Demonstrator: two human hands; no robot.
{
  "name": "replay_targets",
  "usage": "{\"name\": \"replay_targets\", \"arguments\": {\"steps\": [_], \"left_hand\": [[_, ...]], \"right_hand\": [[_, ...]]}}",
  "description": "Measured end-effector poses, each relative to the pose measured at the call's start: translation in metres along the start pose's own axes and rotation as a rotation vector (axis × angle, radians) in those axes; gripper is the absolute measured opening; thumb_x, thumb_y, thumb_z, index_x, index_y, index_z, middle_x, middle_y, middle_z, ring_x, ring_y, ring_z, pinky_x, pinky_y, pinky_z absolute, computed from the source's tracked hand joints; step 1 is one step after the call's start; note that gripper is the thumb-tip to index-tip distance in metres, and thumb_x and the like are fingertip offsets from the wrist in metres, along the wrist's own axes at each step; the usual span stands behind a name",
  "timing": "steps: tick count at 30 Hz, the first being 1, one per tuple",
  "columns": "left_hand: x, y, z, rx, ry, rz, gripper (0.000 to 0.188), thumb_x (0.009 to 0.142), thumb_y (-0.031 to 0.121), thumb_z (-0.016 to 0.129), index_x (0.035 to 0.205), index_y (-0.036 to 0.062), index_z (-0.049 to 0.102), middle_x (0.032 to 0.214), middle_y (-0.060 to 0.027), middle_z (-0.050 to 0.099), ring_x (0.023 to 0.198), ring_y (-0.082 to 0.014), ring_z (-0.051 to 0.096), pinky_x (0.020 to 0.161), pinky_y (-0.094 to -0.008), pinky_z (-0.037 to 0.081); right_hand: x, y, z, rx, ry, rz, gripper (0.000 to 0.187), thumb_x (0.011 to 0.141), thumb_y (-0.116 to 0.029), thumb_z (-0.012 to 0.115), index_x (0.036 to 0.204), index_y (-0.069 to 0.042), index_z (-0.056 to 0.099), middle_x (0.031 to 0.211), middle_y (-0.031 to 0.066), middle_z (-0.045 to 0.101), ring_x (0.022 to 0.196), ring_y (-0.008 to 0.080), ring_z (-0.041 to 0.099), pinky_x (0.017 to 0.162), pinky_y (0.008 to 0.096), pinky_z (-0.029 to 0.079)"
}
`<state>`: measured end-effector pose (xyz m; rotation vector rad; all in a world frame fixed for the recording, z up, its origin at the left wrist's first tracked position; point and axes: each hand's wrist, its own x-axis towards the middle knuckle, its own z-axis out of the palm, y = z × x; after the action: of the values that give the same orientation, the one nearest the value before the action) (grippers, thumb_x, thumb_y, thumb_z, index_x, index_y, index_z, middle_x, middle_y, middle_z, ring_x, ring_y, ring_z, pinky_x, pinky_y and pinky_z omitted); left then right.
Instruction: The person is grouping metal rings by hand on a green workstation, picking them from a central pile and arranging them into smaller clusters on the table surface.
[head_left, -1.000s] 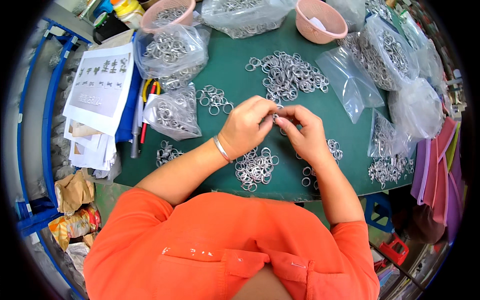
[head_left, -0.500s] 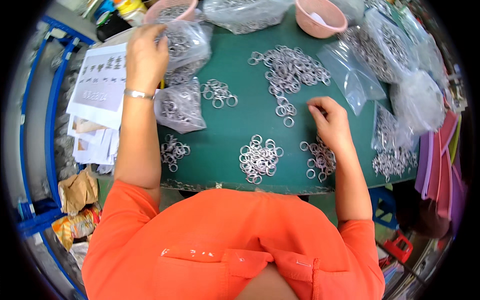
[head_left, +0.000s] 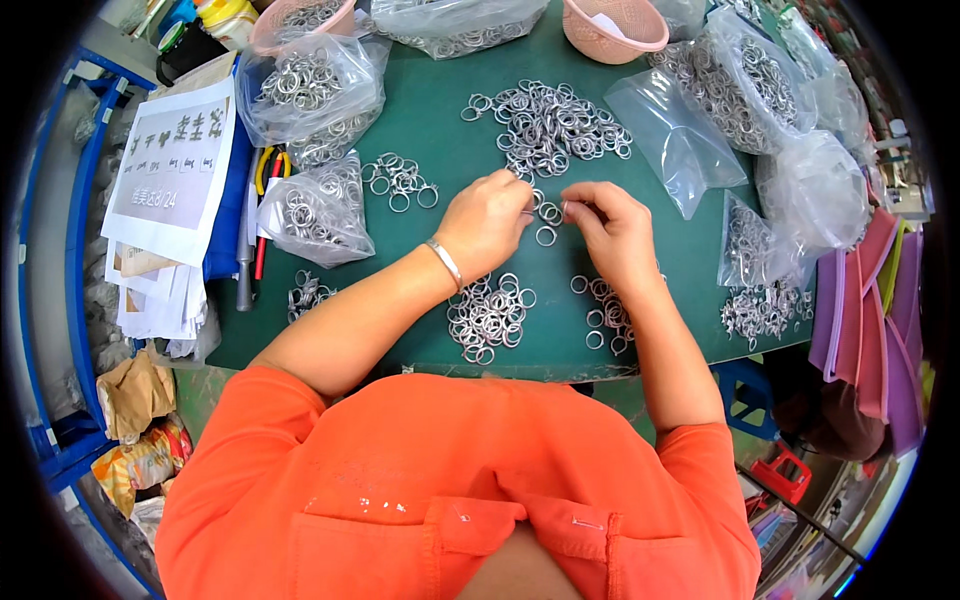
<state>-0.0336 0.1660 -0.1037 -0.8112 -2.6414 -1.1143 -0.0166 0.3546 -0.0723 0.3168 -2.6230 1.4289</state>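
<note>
My left hand (head_left: 488,222), with a bracelet at its wrist, is closed in a pinch just below the large pile of silver metal rings (head_left: 565,128); what its fingertips hold is mostly hidden. Opposite it, my right hand (head_left: 615,235) pinches a ring between thumb and forefinger. A few loose rings (head_left: 546,236) lie on the green tabletop (head_left: 420,105) between the two hands. Below my left hand sits a rounded pile of rings (head_left: 490,318). Another pile (head_left: 605,318) is partly covered by my right forearm.
Bags of rings (head_left: 318,212) stand at the left, beside a small group of rings (head_left: 400,182) and printed sheets (head_left: 170,170). A pink basket (head_left: 615,30) is at the back. An unfilled clear bag (head_left: 680,140) and small metal parts (head_left: 765,315) lie at the right.
My left hand has come from the bags at the back left to the middle, beside the large pile. My right hand has moved slightly left towards it. The view has shifted a little.
</note>
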Motion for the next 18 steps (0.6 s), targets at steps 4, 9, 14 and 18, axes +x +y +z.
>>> {"name": "replay_targets", "arguments": {"steps": [4,9,14,18], "left_hand": [[0.001,0.006,-0.010,-0.239,0.025,-0.142,0.012,0.080,0.002,0.069,0.091,0.0013,0.063,0.084,-0.0118,0.063,0.071,-0.0261,0.063,0.064,-0.0342,0.050],[-0.006,0.004,-0.016,-0.202,-0.034,-0.064,0.013,0.080,0.000,0.068,0.092,0.0018,0.066,0.084,-0.0114,0.063,0.073,-0.0254,0.064,0.066,-0.0338,0.051],[-0.006,0.004,-0.011,-0.168,-0.024,-0.096,0.013,0.080,0.000,0.067,0.092,0.0022,0.066,0.082,-0.0111,0.063,0.072,-0.0262,0.064,0.064,-0.0341,0.051],[-0.008,0.002,-0.021,-0.172,-0.054,-0.119,0.012,0.080,0.000,0.068,0.092,0.0021,0.066,0.081,-0.0103,0.062,0.070,-0.0247,0.063,0.063,-0.0327,0.050]], "right_hand": [[-0.013,-0.013,-0.005,0.083,0.062,-0.065,0.016,0.077,0.006,0.070,0.090,-0.001,0.065,0.087,0.0095,0.065,0.077,0.0201,0.064,0.068,0.0297,0.051],[-0.027,-0.007,0.002,0.182,0.247,-0.245,0.034,0.073,0.011,0.073,0.102,-0.001,0.060,0.098,0.0106,0.061,0.078,0.0167,0.063,0.069,0.0280,0.052],[-0.033,-0.016,0.000,0.208,0.313,-0.287,0.034,0.072,0.012,0.073,0.101,-0.001,0.060,0.095,0.0111,0.062,0.078,0.0182,0.065,0.068,0.0279,0.053],[-0.037,-0.021,-0.032,-0.045,0.050,-0.224,0.020,0.074,0.009,0.071,0.089,-0.001,0.065,0.089,0.0101,0.065,0.077,0.0227,0.065,0.068,0.0305,0.053]]}}
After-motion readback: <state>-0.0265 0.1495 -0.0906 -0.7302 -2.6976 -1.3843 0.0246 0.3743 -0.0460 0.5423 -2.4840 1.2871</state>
